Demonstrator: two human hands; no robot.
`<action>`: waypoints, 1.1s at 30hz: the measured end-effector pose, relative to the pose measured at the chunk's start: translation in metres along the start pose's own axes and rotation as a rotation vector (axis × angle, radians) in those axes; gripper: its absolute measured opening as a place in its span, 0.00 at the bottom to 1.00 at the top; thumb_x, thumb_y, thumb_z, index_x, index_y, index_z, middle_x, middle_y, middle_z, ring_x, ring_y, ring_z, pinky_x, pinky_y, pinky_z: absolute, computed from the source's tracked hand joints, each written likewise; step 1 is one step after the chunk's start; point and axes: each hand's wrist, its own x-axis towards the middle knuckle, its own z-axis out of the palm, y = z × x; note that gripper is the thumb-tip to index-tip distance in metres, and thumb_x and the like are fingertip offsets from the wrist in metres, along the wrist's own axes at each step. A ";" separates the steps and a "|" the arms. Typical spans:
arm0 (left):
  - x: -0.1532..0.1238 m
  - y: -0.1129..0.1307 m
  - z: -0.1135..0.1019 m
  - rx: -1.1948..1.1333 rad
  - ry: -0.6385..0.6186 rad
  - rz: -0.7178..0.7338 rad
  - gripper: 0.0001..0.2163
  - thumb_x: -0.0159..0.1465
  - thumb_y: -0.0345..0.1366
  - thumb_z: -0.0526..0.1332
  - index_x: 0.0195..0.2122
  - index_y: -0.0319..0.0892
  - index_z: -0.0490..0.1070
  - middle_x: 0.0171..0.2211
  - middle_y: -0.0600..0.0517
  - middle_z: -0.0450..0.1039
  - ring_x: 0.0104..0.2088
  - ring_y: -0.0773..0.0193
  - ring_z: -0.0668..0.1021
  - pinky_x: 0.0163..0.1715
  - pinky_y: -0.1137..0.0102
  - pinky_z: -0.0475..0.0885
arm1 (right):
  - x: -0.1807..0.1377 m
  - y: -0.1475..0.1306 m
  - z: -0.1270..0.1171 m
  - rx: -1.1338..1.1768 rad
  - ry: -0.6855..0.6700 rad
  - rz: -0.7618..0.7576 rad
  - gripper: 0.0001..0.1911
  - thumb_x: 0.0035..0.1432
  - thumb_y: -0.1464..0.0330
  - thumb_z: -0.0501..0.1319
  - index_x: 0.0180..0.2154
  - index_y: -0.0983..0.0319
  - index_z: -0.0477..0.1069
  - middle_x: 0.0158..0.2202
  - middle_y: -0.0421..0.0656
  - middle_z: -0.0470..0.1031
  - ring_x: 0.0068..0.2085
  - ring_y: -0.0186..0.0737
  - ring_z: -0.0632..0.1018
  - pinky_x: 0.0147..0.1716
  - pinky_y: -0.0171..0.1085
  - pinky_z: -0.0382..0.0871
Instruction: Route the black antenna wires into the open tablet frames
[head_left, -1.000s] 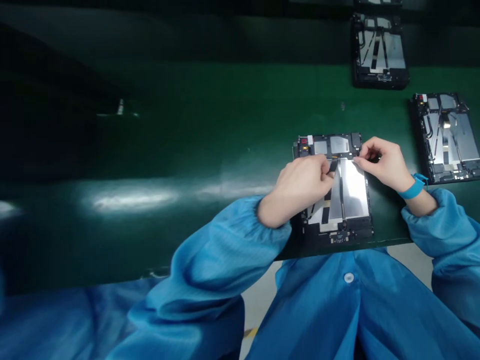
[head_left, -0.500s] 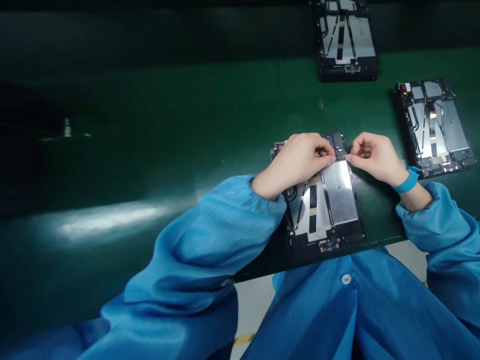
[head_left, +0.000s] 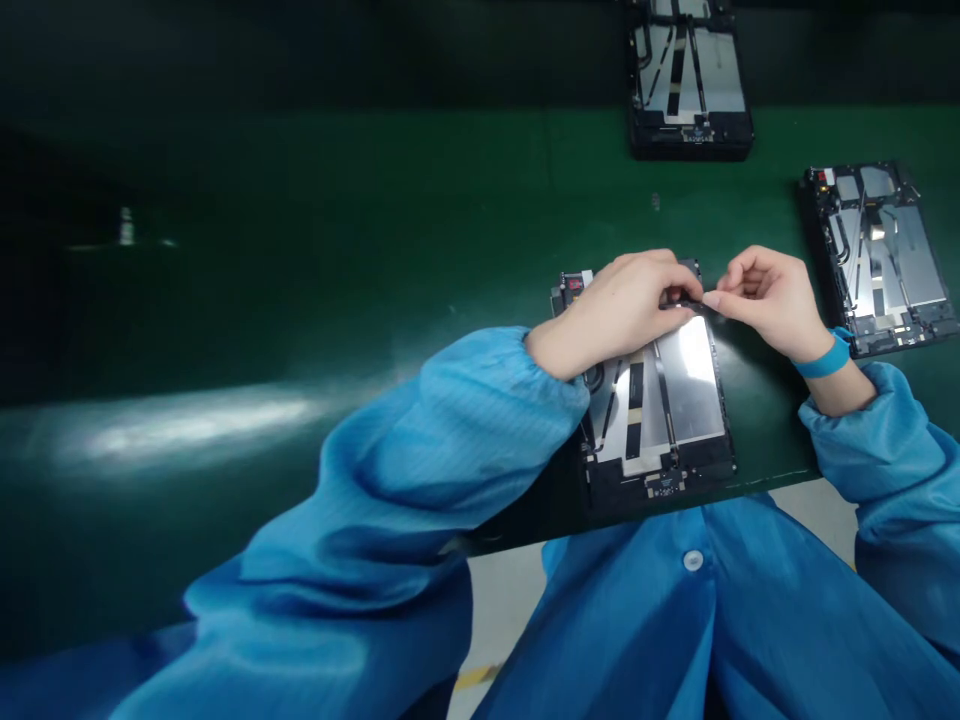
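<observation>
In front of me, near the table's front edge, lies an opened tablet with its silver inner plate, dark ribbon cables and small boards exposed. My left hand reaches over its upper part, thumb and fingers bent together at the upper right corner, covering much of that end. Just off the same corner is my right hand, thumb and index finger pinched close to the left fingertips. A blue band circles the right wrist. Whatever lies between either hand's fingertips is too small or hidden to make out.
Another stack of opened tablets stands right of my right hand, and a further stack lies at the back. A small clear scrap rests on the green table mat. The table's front edge runs just below the nearest tablet.
Both hands have shifted slightly up and to the right over the tablet's top corner. My left fingers have moved toward the right fingertips and cover more of that corner. The view has shifted a little.
</observation>
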 end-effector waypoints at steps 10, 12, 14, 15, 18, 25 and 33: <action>-0.006 -0.005 0.015 0.031 0.209 -0.195 0.07 0.65 0.37 0.66 0.34 0.41 0.81 0.33 0.49 0.79 0.36 0.56 0.77 0.41 0.63 0.70 | 0.008 0.017 0.021 0.004 -0.018 -0.017 0.14 0.48 0.69 0.72 0.35 0.58 0.69 0.34 0.36 0.71 0.31 0.30 0.69 0.32 0.34 0.66; -0.006 -0.005 0.016 0.033 0.207 -0.200 0.07 0.65 0.37 0.65 0.34 0.41 0.81 0.34 0.49 0.80 0.36 0.56 0.78 0.41 0.63 0.70 | 0.008 0.017 0.019 0.025 -0.026 0.007 0.14 0.47 0.70 0.72 0.35 0.59 0.70 0.33 0.36 0.71 0.31 0.30 0.68 0.32 0.34 0.66; -0.006 -0.005 0.017 0.030 0.202 -0.202 0.07 0.65 0.36 0.64 0.35 0.41 0.81 0.34 0.48 0.80 0.36 0.56 0.78 0.41 0.63 0.70 | 0.008 0.014 0.017 0.053 -0.039 0.027 0.15 0.47 0.68 0.73 0.35 0.59 0.70 0.34 0.36 0.71 0.31 0.30 0.68 0.32 0.35 0.65; -0.006 -0.004 0.017 0.026 0.202 -0.199 0.07 0.65 0.36 0.64 0.34 0.41 0.81 0.34 0.48 0.80 0.36 0.56 0.78 0.41 0.63 0.70 | 0.007 0.013 0.015 0.061 -0.044 0.033 0.15 0.46 0.67 0.73 0.35 0.58 0.70 0.34 0.36 0.71 0.31 0.30 0.67 0.33 0.35 0.65; -0.007 -0.005 0.017 0.012 0.209 -0.179 0.07 0.66 0.36 0.63 0.34 0.41 0.81 0.34 0.49 0.80 0.37 0.57 0.78 0.41 0.63 0.70 | 0.007 0.009 0.013 0.056 -0.056 0.050 0.17 0.45 0.65 0.74 0.34 0.58 0.69 0.33 0.36 0.71 0.31 0.30 0.66 0.32 0.35 0.65; -0.005 -0.004 0.020 -0.011 0.197 -0.152 0.07 0.67 0.35 0.63 0.33 0.41 0.79 0.33 0.48 0.77 0.38 0.55 0.78 0.43 0.62 0.72 | 0.004 0.003 0.017 -0.047 -0.044 0.062 0.15 0.45 0.67 0.70 0.33 0.57 0.65 0.30 0.33 0.65 0.30 0.30 0.65 0.31 0.34 0.62; -0.043 -0.013 -0.022 -0.037 0.480 -0.291 0.07 0.67 0.36 0.65 0.45 0.44 0.79 0.41 0.48 0.79 0.44 0.55 0.80 0.51 0.61 0.74 | 0.009 0.013 0.016 0.048 0.045 0.046 0.18 0.46 0.67 0.69 0.37 0.55 0.63 0.33 0.34 0.65 0.31 0.31 0.67 0.30 0.33 0.64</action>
